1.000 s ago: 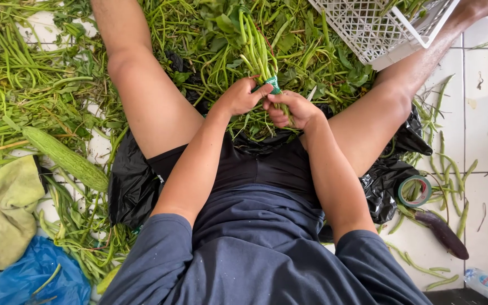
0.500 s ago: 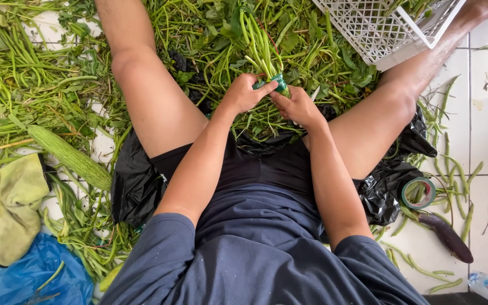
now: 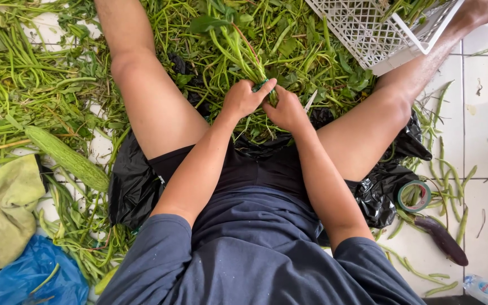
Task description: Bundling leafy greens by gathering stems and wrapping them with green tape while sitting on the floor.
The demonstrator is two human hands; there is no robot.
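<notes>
Two hands: both are gripping one bunch of stems between the legs.
Left hand: clenching around the bunch's base.
Right hand: clasping it too, touching the left.
Crate: lying tilted by the floor's far right edge.
Tape roll: sitting on tiles, right.

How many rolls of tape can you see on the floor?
1. The roll of green tape lies on the white tiles beside the person's right leg, at the edge of the black plastic bag. More could be hidden under the greens.
</notes>
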